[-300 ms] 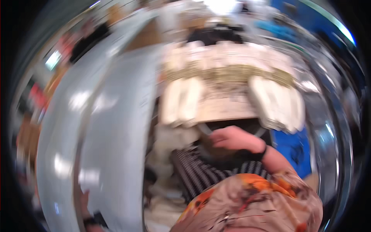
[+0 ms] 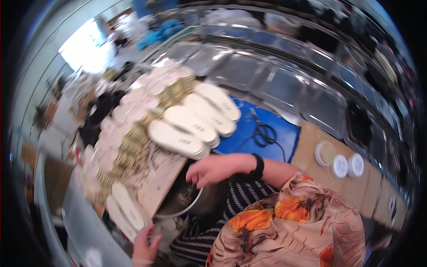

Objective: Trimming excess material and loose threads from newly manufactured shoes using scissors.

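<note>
My right hand (image 2: 212,171) hangs over the rim of a round metal pot (image 2: 195,205), fingers loosely bent and slightly apart, with nothing visible in them. The pot's inside is dark and partly hidden. My left hand (image 2: 147,244), thumb and fingers apart, is at the near end of a left-hand stack of cream shoe insoles (image 2: 126,209); I cannot tell whether it touches them. More cream insoles (image 2: 189,127) lie in overlapping piles above my right hand. Between the piles, a wooden board (image 2: 162,178) carries scattered dark crumbs.
Black scissors (image 2: 263,133) rest on a blue mat (image 2: 284,129) right of the insoles. Three round white tubs (image 2: 340,165) stand on brown cardboard (image 2: 356,189). Clear plastic trays (image 2: 282,84) line the back right. A grey panel (image 2: 84,231) stands at lower left.
My view has swung right, bringing the scissors and tubs into clear sight. My left hand, earlier low beside the grey panel, is now near the left insoles. My right hand stays over the pot.
</note>
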`<state>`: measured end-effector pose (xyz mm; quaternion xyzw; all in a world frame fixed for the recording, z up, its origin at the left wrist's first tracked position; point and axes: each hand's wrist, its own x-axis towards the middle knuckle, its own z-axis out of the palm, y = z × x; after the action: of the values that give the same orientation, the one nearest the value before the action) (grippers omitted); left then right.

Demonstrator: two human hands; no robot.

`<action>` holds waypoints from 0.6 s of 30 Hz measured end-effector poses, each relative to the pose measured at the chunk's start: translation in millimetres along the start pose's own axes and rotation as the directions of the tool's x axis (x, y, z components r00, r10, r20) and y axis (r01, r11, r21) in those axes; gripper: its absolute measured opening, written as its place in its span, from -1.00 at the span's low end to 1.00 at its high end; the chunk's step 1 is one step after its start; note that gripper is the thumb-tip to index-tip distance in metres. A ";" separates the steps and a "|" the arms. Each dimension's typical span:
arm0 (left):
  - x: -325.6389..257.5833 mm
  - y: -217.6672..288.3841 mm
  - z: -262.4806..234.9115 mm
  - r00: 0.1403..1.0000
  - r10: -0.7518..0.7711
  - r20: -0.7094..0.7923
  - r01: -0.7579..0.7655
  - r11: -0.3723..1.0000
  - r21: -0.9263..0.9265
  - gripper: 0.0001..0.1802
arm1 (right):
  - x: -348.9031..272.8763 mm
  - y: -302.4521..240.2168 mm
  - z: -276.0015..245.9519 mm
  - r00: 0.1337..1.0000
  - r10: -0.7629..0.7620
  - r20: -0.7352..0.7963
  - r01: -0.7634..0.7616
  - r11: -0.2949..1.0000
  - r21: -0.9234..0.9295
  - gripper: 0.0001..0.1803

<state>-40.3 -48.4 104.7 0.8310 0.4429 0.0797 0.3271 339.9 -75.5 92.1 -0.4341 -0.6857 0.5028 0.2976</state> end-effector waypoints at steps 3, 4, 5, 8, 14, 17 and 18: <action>108.9 66.6 65.0 0.955 -0.123 0.269 0.126 0.992 0.004 -0.65 | -97.0 48.9 -102.2 0.704 0.107 -0.702 -0.343 0.917 -0.204 -0.60; 135.7 59.5 93.4 0.957 -0.049 0.287 -0.022 0.971 0.239 -0.67 | -146.8 66.1 -132.3 0.490 0.124 -0.863 -0.467 0.873 -0.140 -0.57; 151.5 40.5 120.9 0.953 0.031 0.302 -0.170 0.879 0.446 -0.67 | -201.9 82.2 -157.9 0.283 0.016 -0.959 -0.643 0.745 -0.177 -0.54; 172.2 33.1 175.4 0.981 0.175 0.087 -0.194 0.816 0.545 -0.60 | -363.4 88.5 -188.8 -0.384 -0.055 -0.922 -0.902 0.234 0.362 -0.61; 172.6 15.5 201.7 0.921 -0.237 0.309 0.230 0.971 0.059 -0.40 | -581.3 153.5 -159.3 -0.802 0.107 -0.588 -0.597 -0.107 0.795 -0.50; 172.1 28.2 203.2 0.808 -0.513 0.289 0.559 0.823 -0.104 -0.34 | -626.1 193.3 -163.4 -0.643 0.332 -0.690 -0.760 -0.168 0.628 -0.52; 182.6 6.9 202.7 0.795 -0.489 0.359 0.535 0.844 -0.034 -0.33 | -652.5 217.3 -162.1 -0.424 0.415 -0.805 -0.900 -0.089 0.427 -0.52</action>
<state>158.6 -3.1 -76.5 0.6570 0.5825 -0.1256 0.4617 832.2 -563.8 -44.0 -0.9979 -0.0077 0.0632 0.0124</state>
